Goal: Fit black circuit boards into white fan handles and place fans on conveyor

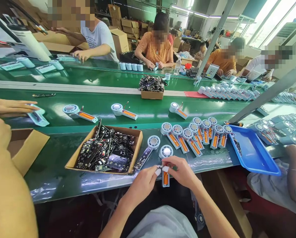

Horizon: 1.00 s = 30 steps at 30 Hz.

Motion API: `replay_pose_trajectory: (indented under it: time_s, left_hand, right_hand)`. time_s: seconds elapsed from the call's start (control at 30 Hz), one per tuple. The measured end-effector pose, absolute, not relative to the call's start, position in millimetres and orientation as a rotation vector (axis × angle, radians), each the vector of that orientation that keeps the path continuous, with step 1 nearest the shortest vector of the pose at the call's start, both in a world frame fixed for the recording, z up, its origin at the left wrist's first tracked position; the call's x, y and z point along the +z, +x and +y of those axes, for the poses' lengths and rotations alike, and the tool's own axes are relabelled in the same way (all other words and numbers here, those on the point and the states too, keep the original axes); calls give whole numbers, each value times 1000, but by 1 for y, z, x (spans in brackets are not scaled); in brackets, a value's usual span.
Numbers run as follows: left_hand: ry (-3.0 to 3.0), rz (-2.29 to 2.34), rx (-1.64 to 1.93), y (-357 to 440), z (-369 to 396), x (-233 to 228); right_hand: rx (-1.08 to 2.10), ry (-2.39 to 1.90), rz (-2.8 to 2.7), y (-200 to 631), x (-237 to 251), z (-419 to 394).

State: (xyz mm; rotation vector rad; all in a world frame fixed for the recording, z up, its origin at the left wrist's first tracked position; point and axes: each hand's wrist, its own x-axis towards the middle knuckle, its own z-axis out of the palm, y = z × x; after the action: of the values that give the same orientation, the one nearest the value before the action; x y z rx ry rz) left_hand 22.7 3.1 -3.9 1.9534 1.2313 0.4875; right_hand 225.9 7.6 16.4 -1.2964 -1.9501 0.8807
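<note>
At the bench's near edge, a light-blue handheld fan [166,151] lies with its round head away from me and an orange battery in its opened handle. Over the handle, both my hands meet with fingertips close together and white covers on the thumbs. My left hand [143,183] pinches something tiny at the handle's left side, too small to make out. In the pinch of my right hand [184,172] a dark green edge shows, apparently a small circuit board [174,168], mostly hidden by the fingers. Left of it lies another fan [153,142] with a dark board over its handle.
A cardboard box [137,148] heaped with circuit boards stands to my left. Several fans with orange batteries [187,134] cluster at right, beside a blue tray [259,162]. More fans rest on the green belt [148,112]. A co-worker's arm [6,158] reaches in at left.
</note>
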Motion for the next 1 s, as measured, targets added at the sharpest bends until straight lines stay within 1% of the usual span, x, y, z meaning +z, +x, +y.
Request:
replay_pose_trajectory:
  time_s: [0.1, 0.23, 0.33, 0.4, 0.47, 0.6, 0.73, 0.87, 1.0]
  left_hand:
    - [1832, 1365, 569, 23, -3, -7]
    - [1688, 1430, 730, 26, -10, -20]
    - [1646, 1447, 822, 29, -12, -26]
    - [1655, 1429, 839, 29, -13, -25]
    - [1686, 1353, 805, 26, -12, -20]
    - [1625, 1292, 752, 23, -13, -6]
    - [1493, 1300, 781, 26, -14, 2]
    - [1370, 1277, 803, 29, -15, 6]
    - [1400, 1219, 816, 30, -12, 7]
  right_hand:
    - [952, -1407, -1738, 236, 18, -2]
    - [977, -1468, -1824, 240, 16, -14]
    - [803, -1457, -1891, 235, 15, -12]
    - [639, -1453, -1844, 233, 15, -6]
    - [585, -1431, -1743, 229, 15, 0]
    - [789, -1362, -1630, 213, 16, 5]
    - [933, -1187, -1787, 201, 15, 2]
    - [855, -1186, -1847, 203, 15, 0]
    - [741, -1248, -1937, 204, 15, -3]
